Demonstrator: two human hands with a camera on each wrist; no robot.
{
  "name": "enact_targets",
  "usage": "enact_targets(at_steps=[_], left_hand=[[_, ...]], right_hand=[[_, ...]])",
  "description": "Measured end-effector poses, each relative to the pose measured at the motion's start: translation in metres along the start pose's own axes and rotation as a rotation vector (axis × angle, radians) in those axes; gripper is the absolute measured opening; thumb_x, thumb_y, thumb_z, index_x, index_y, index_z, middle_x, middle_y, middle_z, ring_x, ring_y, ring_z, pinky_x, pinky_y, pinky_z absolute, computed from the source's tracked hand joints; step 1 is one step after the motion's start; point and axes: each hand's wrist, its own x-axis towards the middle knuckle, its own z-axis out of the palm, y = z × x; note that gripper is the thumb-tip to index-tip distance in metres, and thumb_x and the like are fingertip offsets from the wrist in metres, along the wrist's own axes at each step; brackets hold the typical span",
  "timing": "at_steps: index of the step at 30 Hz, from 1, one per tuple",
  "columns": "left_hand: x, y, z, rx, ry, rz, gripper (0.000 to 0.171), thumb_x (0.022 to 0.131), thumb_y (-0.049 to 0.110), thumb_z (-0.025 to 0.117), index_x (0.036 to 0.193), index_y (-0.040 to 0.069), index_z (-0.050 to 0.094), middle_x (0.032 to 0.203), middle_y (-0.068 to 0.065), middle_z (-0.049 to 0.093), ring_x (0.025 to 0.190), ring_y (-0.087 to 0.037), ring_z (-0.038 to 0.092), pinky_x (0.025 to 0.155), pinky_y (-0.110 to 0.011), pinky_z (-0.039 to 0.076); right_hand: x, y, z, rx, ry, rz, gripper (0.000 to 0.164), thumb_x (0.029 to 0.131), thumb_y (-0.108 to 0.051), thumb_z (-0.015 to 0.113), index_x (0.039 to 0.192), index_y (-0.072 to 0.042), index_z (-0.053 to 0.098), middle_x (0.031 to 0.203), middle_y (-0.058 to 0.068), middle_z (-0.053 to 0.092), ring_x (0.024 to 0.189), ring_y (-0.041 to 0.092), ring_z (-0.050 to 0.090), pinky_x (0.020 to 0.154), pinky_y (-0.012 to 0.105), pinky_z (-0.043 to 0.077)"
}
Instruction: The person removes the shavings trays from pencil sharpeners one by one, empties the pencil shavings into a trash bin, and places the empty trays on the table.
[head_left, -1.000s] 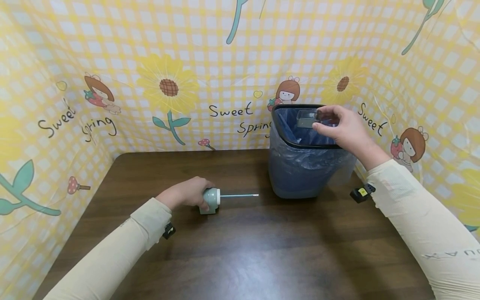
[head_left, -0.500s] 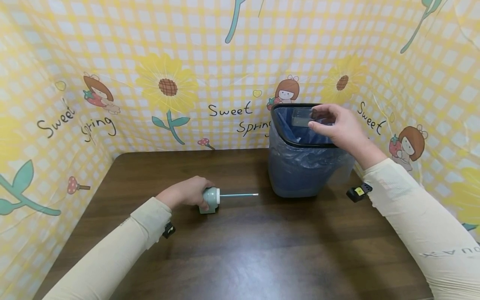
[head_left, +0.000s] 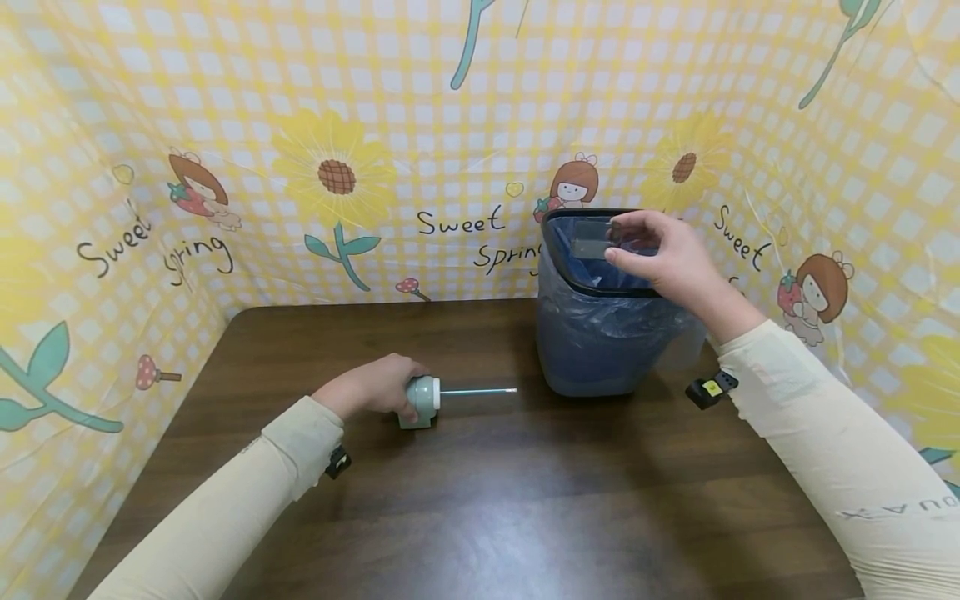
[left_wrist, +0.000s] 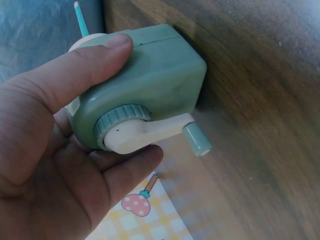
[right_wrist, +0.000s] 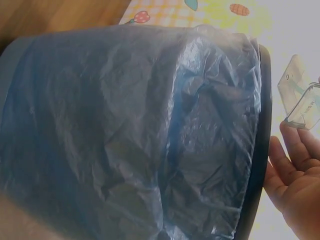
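My left hand (head_left: 378,385) grips a green crank pencil sharpener (head_left: 422,406) on the table. A light-blue pencil (head_left: 476,391) sticks out of the sharpener's white front, pointing right. In the left wrist view, the thumb lies across the sharpener's body, and the white crank arm ends in a green handle (left_wrist: 198,140). At the upper right my right hand (head_left: 671,254) pinches a clear plastic shavings drawer (head_left: 590,241) between thumb and fingers, over the mouth of a bin. The right wrist view has that see-through drawer (right_wrist: 295,92) beyond the bin's rim; its contents are hard to make out.
The bin (head_left: 588,350), with a black rim and a blue plastic bag liner (right_wrist: 115,125), stands at the back right of the dark wooden table (head_left: 480,500). A yellow checked cloth (head_left: 427,150) hangs round the back and sides.
My right hand has moved a little to the left over the bin with the drawer, which has turned to a flatter, less clear outline. The left hand and sharpener have stayed put.
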Motion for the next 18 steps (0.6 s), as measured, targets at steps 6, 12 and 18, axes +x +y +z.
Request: enact_targets(at_steps=[6, 12, 18], left_hand=[[-0.001, 0.0, 0.0, -0.01, -0.002, -0.007, 0.069, 0.077, 0.02, 0.091, 0.138, 0.004, 0.061, 0.123, -0.007, 0.067, 0.1, -0.02, 0.062, 0.086, -0.039, 0.056], [-0.001, -0.001, 0.001, -0.013, 0.003, -0.011, 0.069, 0.077, 0.02, 0.091, 0.137, 0.005, 0.061, 0.122, -0.007, 0.067, 0.099, -0.02, 0.062, 0.085, -0.039, 0.056], [-0.003, 0.0, 0.0, -0.013, 0.011, 0.004, 0.066, 0.077, 0.02, 0.091, 0.135, 0.005, 0.063, 0.121, -0.007, 0.068, 0.097, -0.02, 0.063, 0.082, -0.038, 0.056]], right_hand=[[0.0, -0.003, 0.006, 0.026, -0.011, -0.017, 0.055, 0.097, -0.035, 0.071, 0.143, -0.01, 0.055, 0.138, 0.011, 0.059, 0.124, 0.029, 0.058, 0.101, 0.047, 0.047], [0.0, -0.005, 0.01, 0.028, -0.018, -0.022, 0.056, 0.097, -0.038, 0.071, 0.143, -0.011, 0.055, 0.14, 0.009, 0.059, 0.126, 0.03, 0.056, 0.102, 0.05, 0.047], [0.001, -0.008, 0.014, 0.036, -0.022, -0.037, 0.055, 0.097, -0.037, 0.071, 0.144, -0.012, 0.055, 0.14, 0.008, 0.058, 0.125, 0.028, 0.057, 0.102, 0.048, 0.047]])
